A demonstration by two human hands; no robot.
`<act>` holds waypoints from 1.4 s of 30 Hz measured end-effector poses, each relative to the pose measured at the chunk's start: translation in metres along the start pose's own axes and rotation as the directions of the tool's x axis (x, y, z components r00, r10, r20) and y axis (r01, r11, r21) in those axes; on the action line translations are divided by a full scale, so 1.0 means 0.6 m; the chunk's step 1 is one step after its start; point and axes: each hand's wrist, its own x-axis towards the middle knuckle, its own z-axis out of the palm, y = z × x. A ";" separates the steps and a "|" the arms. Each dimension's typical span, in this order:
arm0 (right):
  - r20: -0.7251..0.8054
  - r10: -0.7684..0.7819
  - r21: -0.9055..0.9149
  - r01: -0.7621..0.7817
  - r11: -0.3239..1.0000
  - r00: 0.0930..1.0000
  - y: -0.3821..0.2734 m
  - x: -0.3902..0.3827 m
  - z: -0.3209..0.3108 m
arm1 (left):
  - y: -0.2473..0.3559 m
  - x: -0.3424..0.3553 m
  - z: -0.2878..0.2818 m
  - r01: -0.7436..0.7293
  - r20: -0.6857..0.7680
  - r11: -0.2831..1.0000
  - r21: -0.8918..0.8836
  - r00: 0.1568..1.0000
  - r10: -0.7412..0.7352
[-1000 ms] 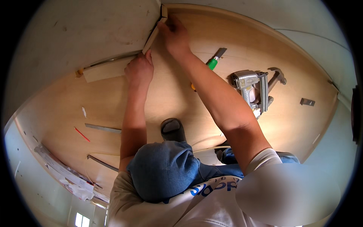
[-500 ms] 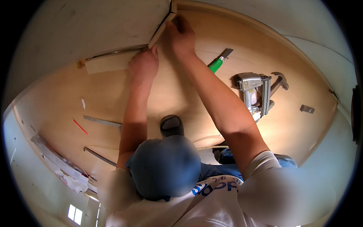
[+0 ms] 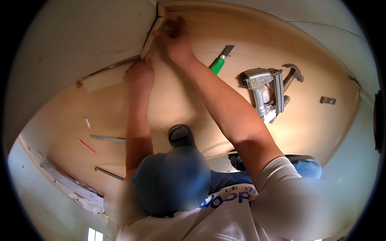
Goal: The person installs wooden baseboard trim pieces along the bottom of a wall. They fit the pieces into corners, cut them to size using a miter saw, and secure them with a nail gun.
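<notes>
Grip along a narrow, pale wooden strip [image 3: 147, 45] at the foot of the off-white wall [image 3: 90, 44]: left hand [image 3: 139, 75] at its near end, right hand [image 3: 177, 44] by its far part.
I cannot tell whether either pinches it: my left fingers face away, my right ones blur. Uneven pressure could shift it, I judge; sweeping my right forearm [image 3: 225, 108] could catch the green-handled, steel-bladed knife [image 3: 217, 65]. That forearm hides the handle's end; the silver metal nail gun [image 3: 256, 79] covers part of the brown claw hammer [image 3: 296, 74].
</notes>
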 end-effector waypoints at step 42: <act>0.227 -0.006 -0.172 0.046 0.984 0.974 -0.026 0.018 -0.014 | 0.003 -0.004 -0.009 -0.002 -0.002 1.000 -0.008 1.000 0.002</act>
